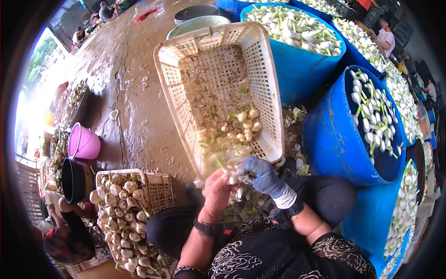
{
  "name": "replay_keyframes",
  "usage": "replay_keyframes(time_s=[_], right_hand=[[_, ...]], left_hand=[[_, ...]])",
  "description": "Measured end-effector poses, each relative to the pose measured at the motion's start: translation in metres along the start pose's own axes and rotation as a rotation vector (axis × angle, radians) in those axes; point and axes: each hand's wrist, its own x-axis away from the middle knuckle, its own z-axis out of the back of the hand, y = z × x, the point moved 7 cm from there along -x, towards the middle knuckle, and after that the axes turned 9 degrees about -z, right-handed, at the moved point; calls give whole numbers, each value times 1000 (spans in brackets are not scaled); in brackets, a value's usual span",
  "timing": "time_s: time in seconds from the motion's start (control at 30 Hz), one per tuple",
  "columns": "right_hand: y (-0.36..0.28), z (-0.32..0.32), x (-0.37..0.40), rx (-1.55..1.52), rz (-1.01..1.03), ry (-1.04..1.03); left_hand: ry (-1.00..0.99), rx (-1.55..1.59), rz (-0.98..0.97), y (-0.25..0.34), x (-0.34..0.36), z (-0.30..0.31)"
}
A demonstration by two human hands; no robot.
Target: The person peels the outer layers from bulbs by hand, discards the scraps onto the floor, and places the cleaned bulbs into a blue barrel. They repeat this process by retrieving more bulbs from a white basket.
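My bare left hand (217,191) pinches a white bulb with a short green stem (220,162), which looks like fresh garlic. My right hand (264,177), in a blue-grey glove, is closed close beside the bulb; whatever its curled fingers hold is hidden. Both hands are over the near end of a white plastic basket (264,93), tilted toward me. Several trimmed bulbs (241,125) and dirty peelings lie inside it. Leafy scraps (246,204) cover the floor between my knees.
On my left stand a crate of unpeeled bulbs (124,214), a black bucket (76,181) and a pink bucket (86,143). Blue barrels (330,135) holding white bulbs line my right. The concrete floor (134,93) is wet. Other people (384,39) sit nearby.
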Motion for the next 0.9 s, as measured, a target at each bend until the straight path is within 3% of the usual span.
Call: replay_keyframes(time_s=[0.07,0.1,0.13,0.2,0.27,0.33,0.4,0.47,0.5,0.53,0.57,0.6,0.63,0.67,0.73,0.8,0.9], right_hand=[[3,-8,3,264,148,-23],[11,-15,3,471,84,-79],[14,-19,5,472,84,-77],[9,-11,6,305,61,108],[3,-9,5,167,-17,139],[25,-10,0,-124,-178,91],[40,-9,-7,-96,-184,131],[56,0,-28,-349,-355,119],[29,20,-43,-469,-353,148],[13,46,-62,-749,-220,276],[-16,72,-81,-461,179,377],[-24,92,-106,-1168,132,275],[-14,107,-122,-1280,109,321],[5,117,-149,-1128,148,240],[47,100,-171,-484,-90,400],[129,74,-201,369,-255,249],[209,31,-229,1011,-415,18]], left_hand=[[34,-5,-46,4,-3,5],[72,-11,-91,9,-5,9],[70,-12,-91,11,-5,10],[243,-140,-68,14,-5,27],[216,-289,-11,8,-3,30],[142,-724,48,0,-5,25],[91,-708,78,-3,-4,20],[154,-394,84,-4,-7,19],[224,-329,49,1,-6,19],[226,-326,51,2,-5,18],[225,-336,20,4,-5,18],[222,-344,-17,6,-7,18],[237,-366,1,4,-7,20],[241,-365,12,8,-7,15],[245,-399,18,9,-11,16],[249,-385,52,10,-16,15],[247,-348,79,5,-24,18]])
